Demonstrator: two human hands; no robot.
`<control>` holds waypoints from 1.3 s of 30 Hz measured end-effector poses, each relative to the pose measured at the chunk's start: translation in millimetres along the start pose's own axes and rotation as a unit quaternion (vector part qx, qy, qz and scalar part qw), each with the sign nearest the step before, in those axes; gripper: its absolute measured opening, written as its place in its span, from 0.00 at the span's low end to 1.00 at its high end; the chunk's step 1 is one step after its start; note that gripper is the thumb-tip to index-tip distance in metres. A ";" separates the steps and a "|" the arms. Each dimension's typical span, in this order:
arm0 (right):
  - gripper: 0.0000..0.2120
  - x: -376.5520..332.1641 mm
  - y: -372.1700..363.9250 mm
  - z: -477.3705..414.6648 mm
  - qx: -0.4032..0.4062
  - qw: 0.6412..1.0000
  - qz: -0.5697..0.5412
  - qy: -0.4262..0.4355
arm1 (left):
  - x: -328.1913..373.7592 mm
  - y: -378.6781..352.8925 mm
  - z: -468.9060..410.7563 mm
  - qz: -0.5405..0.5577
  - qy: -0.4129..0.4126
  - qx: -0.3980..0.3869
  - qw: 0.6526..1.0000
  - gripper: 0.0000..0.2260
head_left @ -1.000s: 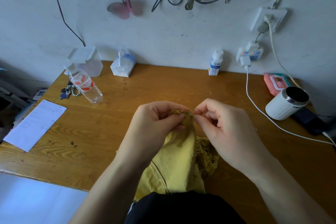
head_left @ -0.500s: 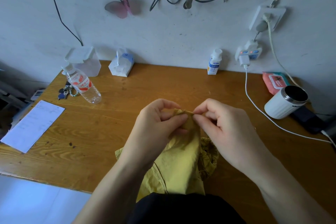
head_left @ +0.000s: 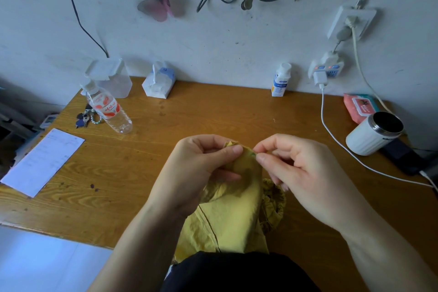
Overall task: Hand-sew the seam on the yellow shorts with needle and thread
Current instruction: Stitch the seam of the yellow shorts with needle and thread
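The yellow shorts hang from my hands down to the near edge of the wooden desk. My left hand pinches a raised fold of the fabric between thumb and fingers. My right hand pinches at the top edge of that fold with thumb and forefinger, where a small dark-green spot shows. The needle and thread are too fine to make out.
A water bottle, keys, a clear container and a tissue pack stand at the back left. A paper sheet lies left. A white mug, charger cable, phone, wipes pack and small bottle are at the right.
My hands stayed together on the fold. The right thumb and forefinger shifted slightly along the top edge, and the fabric fold was turned a little.
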State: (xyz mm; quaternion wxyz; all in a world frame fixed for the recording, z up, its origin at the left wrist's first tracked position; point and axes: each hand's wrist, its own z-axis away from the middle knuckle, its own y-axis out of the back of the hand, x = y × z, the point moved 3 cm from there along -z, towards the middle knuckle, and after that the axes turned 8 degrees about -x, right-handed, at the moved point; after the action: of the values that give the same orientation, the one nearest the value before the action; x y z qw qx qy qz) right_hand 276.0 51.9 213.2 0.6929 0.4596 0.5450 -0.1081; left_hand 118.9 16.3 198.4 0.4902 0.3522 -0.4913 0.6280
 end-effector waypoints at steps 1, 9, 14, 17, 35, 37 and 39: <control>0.06 1.8 0.1 -0.1 -0.007 1.000 -0.013 -0.004 | 0.0 -0.1 0.0 0.005 0.003 -0.004 1.000 0.02; 0.05 13.4 0.7 -3.3 -0.089 0.966 -0.238 -0.052 | -2.0 -2.4 -1.4 0.048 0.025 -0.037 0.998 0.03; 0.06 16.2 -1.7 -4.0 -0.107 0.935 -0.333 -0.055 | -2.5 -4.7 -2.9 0.062 0.028 -0.056 0.996 0.04; 0.07 17.5 -2.9 -4.5 -0.102 0.933 -0.341 -0.051 | -2.6 -6.4 -3.8 0.071 0.033 -0.063 0.995 0.05; 0.05 21.3 -10.5 -4.9 -0.016 0.973 -0.229 0.024 | -5.1 -13.0 -3.2 0.093 -0.005 -0.050 0.994 0.06; 0.07 22.5 -10.6 -5.4 -0.019 0.970 -0.241 0.030 | -4.8 -10.7 -4.1 0.094 -0.014 -0.049 0.994 0.06; 0.05 22.0 -12.3 -7.5 -0.001 0.970 -0.242 0.038 | -6.1 -12.0 -4.1 0.078 -0.018 -0.057 0.995 0.06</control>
State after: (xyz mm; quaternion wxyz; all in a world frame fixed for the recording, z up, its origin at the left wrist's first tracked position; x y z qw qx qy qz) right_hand 271.5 58.4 188.2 0.6256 0.3169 0.6660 -0.2543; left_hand 132.2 19.0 194.9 0.4501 0.2954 -0.5614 0.6285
